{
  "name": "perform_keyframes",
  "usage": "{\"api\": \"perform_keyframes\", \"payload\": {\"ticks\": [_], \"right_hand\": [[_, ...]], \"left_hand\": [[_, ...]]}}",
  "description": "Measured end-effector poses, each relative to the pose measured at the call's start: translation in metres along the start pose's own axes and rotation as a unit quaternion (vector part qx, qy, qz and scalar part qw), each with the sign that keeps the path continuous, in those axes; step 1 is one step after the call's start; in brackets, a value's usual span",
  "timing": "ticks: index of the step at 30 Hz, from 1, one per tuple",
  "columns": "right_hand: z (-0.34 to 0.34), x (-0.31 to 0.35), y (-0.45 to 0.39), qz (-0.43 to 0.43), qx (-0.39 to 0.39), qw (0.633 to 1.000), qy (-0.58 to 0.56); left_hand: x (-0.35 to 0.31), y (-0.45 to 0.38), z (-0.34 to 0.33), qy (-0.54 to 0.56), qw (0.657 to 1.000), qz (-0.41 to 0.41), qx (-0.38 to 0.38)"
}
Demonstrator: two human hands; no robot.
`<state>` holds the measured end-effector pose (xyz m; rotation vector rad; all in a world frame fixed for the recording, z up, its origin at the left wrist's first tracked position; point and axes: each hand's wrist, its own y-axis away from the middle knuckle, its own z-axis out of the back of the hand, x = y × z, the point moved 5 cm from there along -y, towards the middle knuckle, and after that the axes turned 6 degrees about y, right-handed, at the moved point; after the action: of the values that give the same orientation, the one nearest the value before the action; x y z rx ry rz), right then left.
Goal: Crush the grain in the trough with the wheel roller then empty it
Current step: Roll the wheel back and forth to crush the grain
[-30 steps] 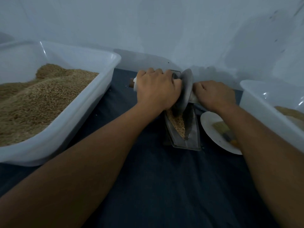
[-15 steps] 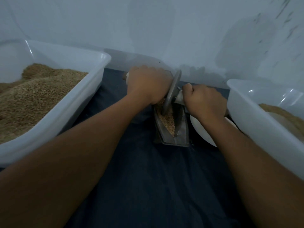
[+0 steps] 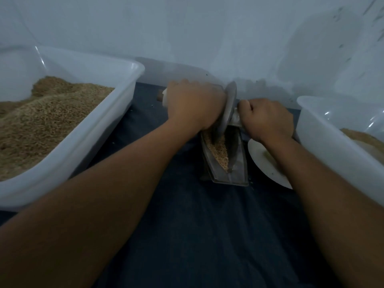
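Wheel roller (image 3: 228, 109) stands in trough (image 3: 239, 175) between both hands; left hand (image 3: 193, 107) and right hand (image 3: 266, 119) grip its axle. Trough's long axis, grain (image 3: 218, 150) inside, runs toward the person.

Two bare forearms, long and smooth, running from the near corners up to the hands. No sleeve or cuff in view on either. Left hand (image 3: 195, 107) and right hand (image 3: 267, 119) likewise uncovered: no gloves, rings, watch or bands.
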<state>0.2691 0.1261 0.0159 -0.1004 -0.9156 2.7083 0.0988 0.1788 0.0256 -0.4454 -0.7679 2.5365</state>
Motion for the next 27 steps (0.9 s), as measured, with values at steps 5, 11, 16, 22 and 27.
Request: {"api": "perform_keyframes", "payload": {"ticks": [5, 11, 16, 22, 27], "right_hand": [[-0.011, -0.003, -0.013, 0.011, 0.034, 0.999, -0.02], [-0.019, -0.005, -0.023, 0.019, 0.059, 0.998, -0.024], [-0.026, -0.006, -0.035, 0.021, 0.104, 0.993, -0.051], [-0.039, -0.007, -0.049, 0.02, 0.223, 0.969, -0.101], [-0.05, 0.0, -0.062, 0.069, 0.285, 0.949, -0.116]], "left_hand": [[0.0, -0.004, -0.003, -0.005, 1.0, 0.009, -0.006], [0.002, -0.013, -0.008, -0.01, 1.0, 0.013, -0.019], [0.003, -0.021, -0.013, -0.011, 0.999, 0.016, -0.028], [0.003, -0.036, -0.018, -0.015, 1.0, 0.016, -0.022], [0.004, -0.049, -0.023, -0.007, 1.0, 0.021, -0.013]]}}
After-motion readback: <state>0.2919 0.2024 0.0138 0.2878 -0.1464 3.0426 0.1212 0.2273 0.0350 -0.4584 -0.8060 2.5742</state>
